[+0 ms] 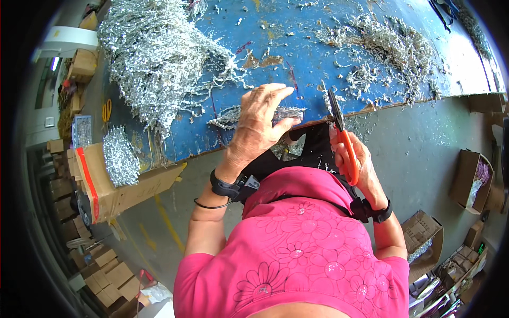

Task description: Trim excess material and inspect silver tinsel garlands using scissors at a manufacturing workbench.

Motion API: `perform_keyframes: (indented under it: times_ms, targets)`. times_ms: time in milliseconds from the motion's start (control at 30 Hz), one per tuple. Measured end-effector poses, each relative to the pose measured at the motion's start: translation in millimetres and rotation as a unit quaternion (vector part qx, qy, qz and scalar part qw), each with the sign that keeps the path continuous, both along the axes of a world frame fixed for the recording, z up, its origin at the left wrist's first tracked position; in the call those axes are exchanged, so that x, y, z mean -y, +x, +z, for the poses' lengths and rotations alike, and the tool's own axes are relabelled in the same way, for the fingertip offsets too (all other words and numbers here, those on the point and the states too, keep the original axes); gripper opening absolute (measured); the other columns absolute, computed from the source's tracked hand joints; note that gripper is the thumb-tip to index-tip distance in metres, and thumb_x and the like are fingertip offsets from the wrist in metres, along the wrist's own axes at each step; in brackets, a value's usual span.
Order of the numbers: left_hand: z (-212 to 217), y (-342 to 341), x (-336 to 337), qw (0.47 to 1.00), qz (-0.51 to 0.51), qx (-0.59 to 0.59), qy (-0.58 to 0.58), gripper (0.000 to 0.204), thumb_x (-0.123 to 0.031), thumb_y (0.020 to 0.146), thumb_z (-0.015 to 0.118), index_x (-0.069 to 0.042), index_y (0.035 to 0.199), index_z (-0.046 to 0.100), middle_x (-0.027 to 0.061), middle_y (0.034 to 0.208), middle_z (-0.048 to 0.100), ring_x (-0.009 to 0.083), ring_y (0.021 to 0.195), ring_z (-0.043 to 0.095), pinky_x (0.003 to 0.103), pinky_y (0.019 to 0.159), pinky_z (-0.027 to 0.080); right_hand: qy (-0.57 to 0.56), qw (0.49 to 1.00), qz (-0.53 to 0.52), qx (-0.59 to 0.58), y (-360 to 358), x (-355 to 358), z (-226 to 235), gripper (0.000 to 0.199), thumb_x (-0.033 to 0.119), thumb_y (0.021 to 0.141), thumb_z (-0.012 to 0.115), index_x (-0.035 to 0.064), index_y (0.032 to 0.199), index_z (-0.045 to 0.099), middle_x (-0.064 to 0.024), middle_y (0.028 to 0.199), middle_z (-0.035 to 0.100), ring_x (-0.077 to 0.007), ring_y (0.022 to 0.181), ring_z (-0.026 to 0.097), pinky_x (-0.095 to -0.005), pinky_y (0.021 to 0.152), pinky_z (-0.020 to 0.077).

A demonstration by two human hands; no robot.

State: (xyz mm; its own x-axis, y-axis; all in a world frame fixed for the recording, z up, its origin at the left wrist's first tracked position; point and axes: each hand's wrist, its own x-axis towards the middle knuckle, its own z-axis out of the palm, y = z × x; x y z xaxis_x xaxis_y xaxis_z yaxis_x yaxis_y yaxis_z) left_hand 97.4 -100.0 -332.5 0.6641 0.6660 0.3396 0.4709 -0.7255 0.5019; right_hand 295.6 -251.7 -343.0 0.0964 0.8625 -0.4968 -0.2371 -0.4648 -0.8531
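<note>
My right hand (362, 161) grips a pair of scissors (347, 149) with orange-red handles and dark blades, near the table's front edge. The blades point away from me, with a few silver strands close by their tips. Over a small bundle of silver tinsel (290, 113) my left hand (260, 114) is spread, fingers and thumb apart. That bundle lies along the front edge of the blue table (270, 34), and its middle is hidden behind the hand. A large heap of silver tinsel (154, 58) covers the table's left part.
Loose tinsel scraps (392, 53) litter the table's right side. A cardboard box (124, 191) with tinsel (121, 156) over its rim stands at the left, near yellow-handled scissors (107, 110). Open boxes (472, 180) stand on the floor at the right.
</note>
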Motion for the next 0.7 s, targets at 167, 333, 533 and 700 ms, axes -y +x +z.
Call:
perform_keyframes:
  times_ms: [167,333,533,700]
  targets:
    - [-1.8,-3.0,-4.1,0.999,-0.018,0.025,-0.009,0.022,-0.009,0.075,0.074,-0.012,0.096,0.065,0.0028,0.100,0.062,0.0214,0.097,0.059,0.037,0.089,0.040,0.011,0.998,0.063,0.025,4.3,-1.0,2.0,0.033,0.025,0.098,0.057,0.0036,0.123,0.052,0.0020,0.089,0.053,-0.0035,0.072,0.047,-0.0201,0.061,0.0409]
    - [-6.3,-3.0,-2.9,1.000,-0.020,-0.020,0.004,0.032,-0.003,0.074,0.072,-0.012,0.105,0.066,0.0020,0.098,0.063,0.0215,0.095,0.059,0.036,0.087,0.041,0.031,0.991,0.113,0.071,4.3,-0.2,-0.6,0.044,0.031,0.095,0.059,0.0021,0.126,0.048,-0.0044,0.095,0.055,-0.0097,0.076,0.052,-0.0261,0.068,0.0462]
    - [8.1,-13.9,-6.0,0.995,-0.071,-0.015,-0.061,0.057,-0.008,0.075,0.076,-0.014,0.128,0.056,0.0066,0.118,0.060,0.0263,0.113,0.055,0.039,0.099,0.039,0.030,0.987,0.144,0.058,5.1,0.3,-0.9,0.048,0.037,0.093,0.058,0.0025,0.125,0.047,-0.0053,0.090,0.053,-0.0126,0.077,0.054,-0.0299,0.072,0.0475]
    - [5.8,-16.9,-7.2,0.997,-0.015,0.045,-0.065,0.012,-0.010,0.080,0.073,-0.010,0.089,0.065,0.0007,0.097,0.061,0.0210,0.093,0.058,0.037,0.084,0.041,0.031,0.989,0.139,0.046,3.0,-0.9,0.8,0.047,0.034,0.092,0.059,0.0020,0.124,0.047,-0.0035,0.084,0.052,-0.0125,0.073,0.053,-0.0301,0.070,0.0466]
